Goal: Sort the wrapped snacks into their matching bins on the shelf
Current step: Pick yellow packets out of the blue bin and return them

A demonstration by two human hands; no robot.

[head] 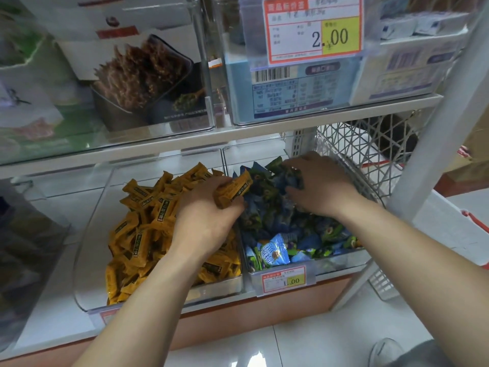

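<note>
Two clear bins stand side by side on the lower shelf. The left bin (pixel 87 260) is heaped with yellow wrapped snacks (pixel 137 234). The right bin (pixel 280 283) holds blue and green wrapped snacks (pixel 275 250). My left hand (pixel 209 215) grips a few yellow snacks (pixel 234 190) over the divide between the bins, above the blue pile's left edge. My right hand (pixel 320 186) is deep in the right bin, its fingers curled round blue and green snacks (pixel 288 176) at the back.
A white shelf board (pixel 158 149) runs just above both bins, carrying clear boxes of packaged goods and a price tag (pixel 312 30). A white wire basket (pixel 370 154) stands right of the blue bin, beside a white upright post (pixel 434 144). Tiled floor lies below.
</note>
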